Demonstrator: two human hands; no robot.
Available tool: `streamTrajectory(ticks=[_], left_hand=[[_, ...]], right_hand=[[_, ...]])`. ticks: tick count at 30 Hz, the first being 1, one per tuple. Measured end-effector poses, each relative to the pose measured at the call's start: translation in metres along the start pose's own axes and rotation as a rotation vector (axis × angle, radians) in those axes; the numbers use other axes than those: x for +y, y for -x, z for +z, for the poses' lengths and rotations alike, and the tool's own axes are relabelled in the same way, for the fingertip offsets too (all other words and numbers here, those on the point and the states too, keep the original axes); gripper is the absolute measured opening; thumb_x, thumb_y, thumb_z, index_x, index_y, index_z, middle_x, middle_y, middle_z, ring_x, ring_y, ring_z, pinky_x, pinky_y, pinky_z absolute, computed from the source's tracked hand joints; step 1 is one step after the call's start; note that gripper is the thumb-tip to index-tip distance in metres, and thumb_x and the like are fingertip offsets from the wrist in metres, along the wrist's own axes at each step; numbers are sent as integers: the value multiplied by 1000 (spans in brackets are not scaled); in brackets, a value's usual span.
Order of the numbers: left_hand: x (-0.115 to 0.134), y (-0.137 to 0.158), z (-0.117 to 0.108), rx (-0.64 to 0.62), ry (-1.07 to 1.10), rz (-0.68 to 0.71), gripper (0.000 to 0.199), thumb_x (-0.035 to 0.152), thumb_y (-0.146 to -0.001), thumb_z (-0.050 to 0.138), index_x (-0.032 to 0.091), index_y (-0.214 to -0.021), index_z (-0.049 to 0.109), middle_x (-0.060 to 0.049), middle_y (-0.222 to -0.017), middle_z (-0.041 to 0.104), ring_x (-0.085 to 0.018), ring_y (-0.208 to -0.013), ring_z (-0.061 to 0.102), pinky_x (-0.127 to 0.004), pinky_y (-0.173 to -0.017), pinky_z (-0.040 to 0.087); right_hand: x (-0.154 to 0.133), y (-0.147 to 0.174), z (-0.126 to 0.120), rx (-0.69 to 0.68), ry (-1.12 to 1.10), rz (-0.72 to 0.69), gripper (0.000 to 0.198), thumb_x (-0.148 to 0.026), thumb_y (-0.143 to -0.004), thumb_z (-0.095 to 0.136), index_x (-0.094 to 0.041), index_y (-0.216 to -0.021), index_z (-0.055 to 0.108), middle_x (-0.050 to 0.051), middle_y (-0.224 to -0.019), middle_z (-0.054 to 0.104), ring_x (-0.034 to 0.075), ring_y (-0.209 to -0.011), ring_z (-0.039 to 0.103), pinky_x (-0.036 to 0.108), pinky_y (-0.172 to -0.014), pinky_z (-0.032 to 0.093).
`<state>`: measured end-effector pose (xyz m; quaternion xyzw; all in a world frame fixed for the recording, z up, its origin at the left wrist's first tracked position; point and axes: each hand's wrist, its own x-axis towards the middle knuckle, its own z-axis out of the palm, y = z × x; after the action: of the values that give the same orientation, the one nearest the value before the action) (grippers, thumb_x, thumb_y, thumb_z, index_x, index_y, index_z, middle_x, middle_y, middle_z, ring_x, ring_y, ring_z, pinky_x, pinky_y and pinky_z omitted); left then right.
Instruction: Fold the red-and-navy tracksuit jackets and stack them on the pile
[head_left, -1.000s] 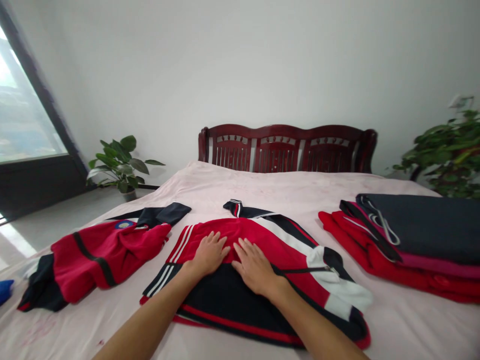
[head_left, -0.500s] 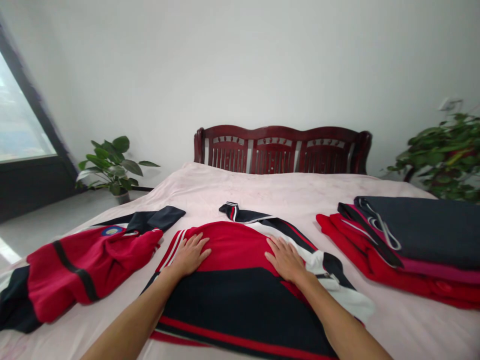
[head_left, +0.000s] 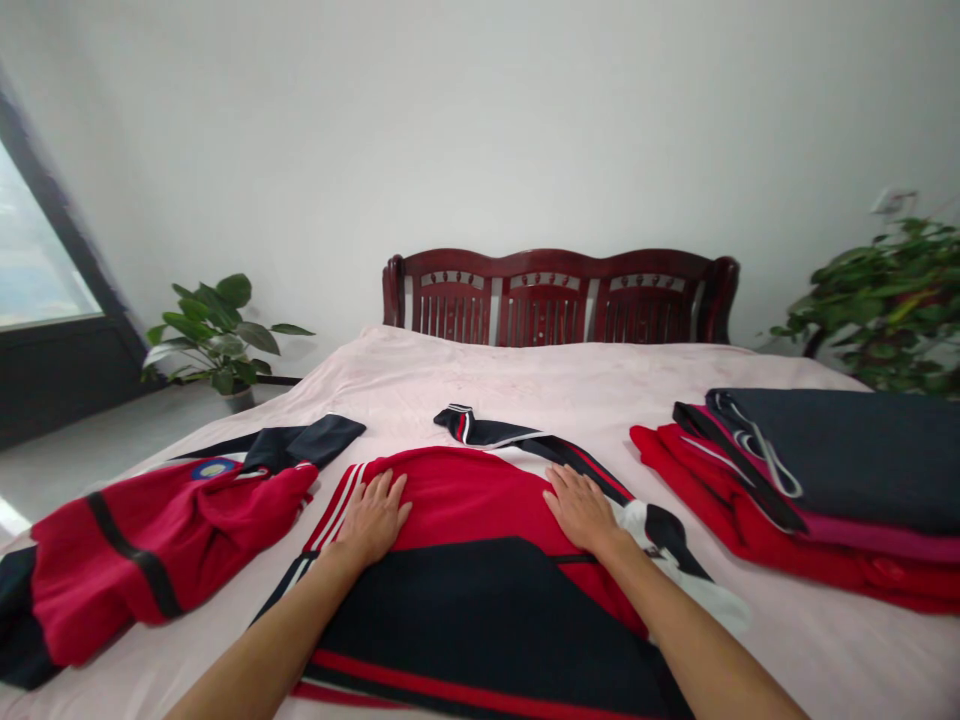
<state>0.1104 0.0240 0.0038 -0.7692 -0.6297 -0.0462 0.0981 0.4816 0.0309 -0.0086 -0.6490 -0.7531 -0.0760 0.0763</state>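
A red, navy and white track jacket (head_left: 465, 490) lies spread in front of me, its navy part nearest and one striped sleeve (head_left: 517, 434) stretched out at the far side. My left hand (head_left: 375, 515) rests flat on its red cloth beside the white stripes, fingers extended. On the right part of the same red cloth lies my right hand (head_left: 581, 505), palm down with fingers apart. Neither hand grips the fabric. To the left is another red and navy garment (head_left: 217, 530) with a dark band and a round blue badge, somewhat rumpled.
A stack of folded clothes (head_left: 847, 460), dark grey on top and red below, sits at the right on the pink bedsheet (head_left: 540, 375). Behind stands a dark wooden headboard (head_left: 544, 300). Potted plants flank the bed, one leafy plant (head_left: 225, 330) at left, another (head_left: 892, 300) at right.
My right hand has slid slightly right across the red cloth, and my left hand slightly left. The view has shifted a little; both hands remain flat on the jacket.
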Motion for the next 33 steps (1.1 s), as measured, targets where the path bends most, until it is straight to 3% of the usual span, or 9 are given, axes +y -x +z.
streamTrajectory(ticks=[4,8,11,18,21,25,27,30,33], left_hand=[[3,0,-2,2,-19,30,53,40,-98,40,20,-147,44,-19,-152,43,-33,-141,38,-51,-114,27],[-1,-2,2,-37,-11,49,56,44,-99,38,22,-150,40,-19,-154,39,-33,-143,35,-50,-115,25],[-6,-5,3,-70,19,37,57,46,-98,38,24,-151,37,-19,-155,38,-34,-143,35,-50,-114,26],[-17,-9,-4,-41,83,62,54,51,-97,36,30,-147,44,-13,-145,50,-30,-132,47,-48,-108,34],[-21,-14,-10,8,113,73,51,50,-97,39,29,-141,51,-13,-133,58,-30,-123,53,-46,-103,38],[-34,-29,-17,16,219,64,37,39,-98,38,26,-119,65,-8,-115,66,-22,-105,62,-36,-93,45],[-42,-37,-19,12,233,38,32,32,-97,39,24,-110,67,-7,-110,68,-20,-97,64,-32,-87,47],[-51,-46,-17,41,207,-11,33,23,-92,42,21,-118,63,-10,-115,65,-23,-106,61,-35,-91,46],[-57,-55,-10,68,177,-53,53,19,-86,48,18,-139,48,-15,-139,52,-29,-130,46,-43,-105,37]], right_hand=[[-1,-4,-3,-7,-29,-166,53,-35,-99,30,-19,-148,41,8,-156,39,22,-142,35,43,-119,21],[2,-12,-1,-92,-67,-80,58,-45,-99,28,-20,-151,36,6,-159,33,22,-146,28,44,-119,22],[5,-17,1,-82,-69,-28,56,-44,-99,28,-24,-151,36,2,-159,34,23,-147,27,48,-118,22],[16,-25,1,40,-145,-53,45,-33,-100,30,-26,-137,54,2,-145,53,19,-134,46,37,-110,36],[21,-29,1,97,-150,35,42,-28,-98,34,-24,-133,57,4,-139,57,18,-124,53,30,-105,40],[29,-36,1,137,-102,230,46,-24,-97,35,-11,-137,52,16,-133,57,26,-122,53,35,-101,42],[32,-40,2,134,-83,280,45,-25,-97,35,-12,-136,53,17,-129,58,27,-118,54,36,-98,42],[36,-48,1,107,-69,295,42,-28,-97,36,-17,-131,58,14,-127,61,27,-112,56,36,-95,43],[38,-56,-1,71,-67,271,42,-28,-97,38,-19,-131,60,13,-129,62,28,-114,55,38,-95,43]])
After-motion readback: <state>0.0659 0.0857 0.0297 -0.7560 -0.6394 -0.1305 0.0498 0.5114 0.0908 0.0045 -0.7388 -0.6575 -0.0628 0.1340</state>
